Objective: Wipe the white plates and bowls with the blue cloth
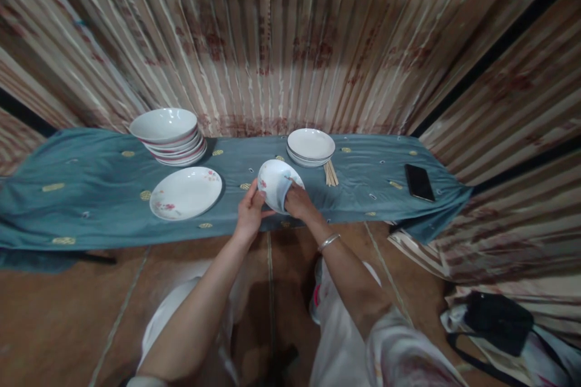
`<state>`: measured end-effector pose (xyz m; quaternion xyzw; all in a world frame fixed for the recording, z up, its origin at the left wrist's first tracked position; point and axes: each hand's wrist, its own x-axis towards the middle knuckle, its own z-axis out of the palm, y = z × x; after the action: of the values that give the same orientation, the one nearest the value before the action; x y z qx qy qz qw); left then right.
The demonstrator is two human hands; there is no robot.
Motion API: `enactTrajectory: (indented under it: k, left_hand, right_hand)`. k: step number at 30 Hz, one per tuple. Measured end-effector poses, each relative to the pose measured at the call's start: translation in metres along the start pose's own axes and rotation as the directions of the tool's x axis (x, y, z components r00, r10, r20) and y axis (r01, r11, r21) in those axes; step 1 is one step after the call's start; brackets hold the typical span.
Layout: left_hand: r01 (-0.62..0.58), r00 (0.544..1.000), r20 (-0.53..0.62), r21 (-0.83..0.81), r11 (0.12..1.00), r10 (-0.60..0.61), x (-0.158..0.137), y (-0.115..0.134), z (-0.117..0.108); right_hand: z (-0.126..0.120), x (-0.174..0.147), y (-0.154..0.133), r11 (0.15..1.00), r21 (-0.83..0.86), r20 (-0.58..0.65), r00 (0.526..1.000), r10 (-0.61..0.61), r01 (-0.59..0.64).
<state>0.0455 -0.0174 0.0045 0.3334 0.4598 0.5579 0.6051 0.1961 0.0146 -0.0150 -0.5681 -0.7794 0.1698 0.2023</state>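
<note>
A small white plate (272, 179) with a floral print is held tilted over the table's front edge. My left hand (252, 208) grips its left rim, thumb on the upper face and fingers underneath. Pressed against the plate's right part, my right hand (297, 199) has its fingers closed on a light blue cloth (284, 188). To the left lies a larger oval white plate (186, 193) with pink flowers. Behind the right hand stands a stack of white plates (311, 144), and several wooden chopsticks (331, 173) lie beside it.
A stack of white bowls (167, 127) stands at the back left. The blue-green cloth-covered table (245, 233) also bears a black phone (418, 182) at the right. Striped curtains (272, 42) hang close behind. A black bag (499, 320) sits low at the right.
</note>
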Motion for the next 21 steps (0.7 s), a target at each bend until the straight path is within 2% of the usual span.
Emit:
enactTrajectory:
  k: [6, 10, 13, 15, 21]
  left_hand:
    - [0.009, 1.000, -0.012, -0.019, 1.000, -0.009, 0.001, 0.000, 0.001]
    - [0.002, 1.000, 0.011, -0.014, 1.000, -0.002, 0.001, 0.000, 0.000]
    - [-0.015, 1.000, 0.010, -0.002, 1.000, 0.015, 0.003, -0.001, -0.001]
    - [-0.027, 1.000, -0.009, 0.015, 1.000, 0.027, 0.005, -0.004, -0.001]
    - [-0.146, 0.986, -0.070, 0.052, 0.988, 0.149, 0.015, -0.011, -0.003]
  right_hand:
    - [-0.018, -0.025, -0.009, 0.984, -0.113, 0.127, 0.980, 0.151, -0.137]
    - [-0.028, -0.042, -0.021, 0.981, -0.159, 0.164, 0.976, 0.141, -0.115]
    - [-0.031, -0.050, -0.029, 0.988, -0.137, 0.180, 0.979, 0.095, -0.070]
    - [-0.029, -0.052, -0.033, 0.997, -0.083, 0.152, 0.988, 0.021, -0.008]
    - [-0.009, -0.046, -0.037, 0.970, 0.155, -0.058, 0.982, -0.179, 0.186]
